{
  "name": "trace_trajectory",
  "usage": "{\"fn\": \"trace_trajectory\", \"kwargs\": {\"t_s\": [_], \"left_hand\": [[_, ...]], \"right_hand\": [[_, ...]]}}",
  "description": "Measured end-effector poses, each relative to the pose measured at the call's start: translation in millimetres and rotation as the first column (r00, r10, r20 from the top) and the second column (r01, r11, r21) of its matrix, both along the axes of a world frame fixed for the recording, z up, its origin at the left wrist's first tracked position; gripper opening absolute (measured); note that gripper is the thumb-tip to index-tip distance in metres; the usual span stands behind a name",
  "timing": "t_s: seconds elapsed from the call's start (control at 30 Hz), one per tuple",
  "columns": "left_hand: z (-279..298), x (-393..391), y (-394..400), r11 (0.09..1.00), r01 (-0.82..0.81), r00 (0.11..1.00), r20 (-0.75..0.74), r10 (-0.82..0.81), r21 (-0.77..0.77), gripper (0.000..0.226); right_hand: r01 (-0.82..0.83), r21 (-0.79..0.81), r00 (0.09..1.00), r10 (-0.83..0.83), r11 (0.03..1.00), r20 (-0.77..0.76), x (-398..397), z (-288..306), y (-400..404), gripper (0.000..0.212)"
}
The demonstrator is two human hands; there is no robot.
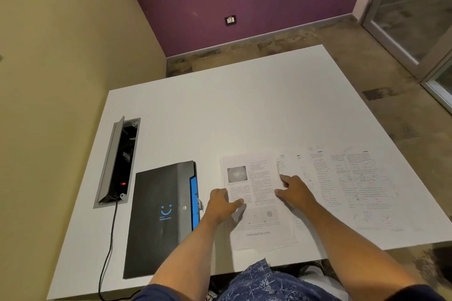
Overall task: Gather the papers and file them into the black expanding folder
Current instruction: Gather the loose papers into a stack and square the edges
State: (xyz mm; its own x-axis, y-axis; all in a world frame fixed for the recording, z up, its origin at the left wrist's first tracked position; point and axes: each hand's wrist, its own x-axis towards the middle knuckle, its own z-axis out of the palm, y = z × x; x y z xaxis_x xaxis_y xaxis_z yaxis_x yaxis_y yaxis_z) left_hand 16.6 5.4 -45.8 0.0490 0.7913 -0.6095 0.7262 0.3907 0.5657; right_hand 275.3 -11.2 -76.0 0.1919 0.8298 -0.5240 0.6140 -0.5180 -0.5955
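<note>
A black expanding folder (159,217) with a blue smiley logo lies closed on the white table (220,110), left of my hands. A printed sheet (259,225) with a photo and text columns lies on a small stack in front of me. My left hand (221,205) presses its left edge with fingers spread. My right hand (294,190) rests flat on its right edge. More papers (367,188) with pink marks lie spread out to the right, overlapping one another.
An open cable box (119,161) is set into the table at the left, with a black cord (108,247) running off the near edge. The table's right edge is close to the outermost sheet.
</note>
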Motion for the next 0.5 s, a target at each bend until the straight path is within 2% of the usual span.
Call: {"fn": "trace_trajectory", "kwargs": {"t_s": [0.03, 0.1, 0.17, 0.23, 0.37, 0.5], "left_hand": [[-0.7, 1.0, -1.3, 1.000, 0.018, 1.000, -0.020, -0.018, 0.009, 0.045], [-1.7, 2.6, -4.2, 0.999, 0.025, 0.998, -0.066, -0.024, 0.022, 0.052], [-9.7, 3.8, -3.5, 1.000, 0.006, 0.998, -0.059, -0.005, 0.025, 0.053], [-8.0, 9.9, -2.6, 1.000, 0.018, 0.999, -0.041, -0.017, 0.007, 0.048], [-15.3, 17.8, 1.7, 0.999, 0.035, 0.999, -0.030, -0.035, 0.004, 0.037], [-16.7, 23.8, 0.6, 0.998, 0.034, 0.997, -0.067, -0.030, 0.058, 0.039]], "right_hand": [[0.030, 0.016, 0.996, -0.031, 0.999, 0.081, -0.3, 4.3, -2.2, 0.059], [0.087, 0.075, 0.922, -0.109, 0.993, 0.372, 4.8, 10.8, -7.1, 0.063], [0.177, 0.044, 0.842, -0.175, 0.983, 0.510, 13.3, 15.6, -11.4, 0.068], [0.241, -0.006, 0.847, -0.207, 0.971, 0.489, 22.2, 11.2, -13.3, 0.075], [0.227, 0.002, 0.895, -0.209, 0.974, 0.395, 33.1, 5.7, -10.8, 0.074], [0.334, 0.018, 0.925, -0.332, 0.942, 0.186, 43.7, 2.8, -8.8, 0.073]]}}
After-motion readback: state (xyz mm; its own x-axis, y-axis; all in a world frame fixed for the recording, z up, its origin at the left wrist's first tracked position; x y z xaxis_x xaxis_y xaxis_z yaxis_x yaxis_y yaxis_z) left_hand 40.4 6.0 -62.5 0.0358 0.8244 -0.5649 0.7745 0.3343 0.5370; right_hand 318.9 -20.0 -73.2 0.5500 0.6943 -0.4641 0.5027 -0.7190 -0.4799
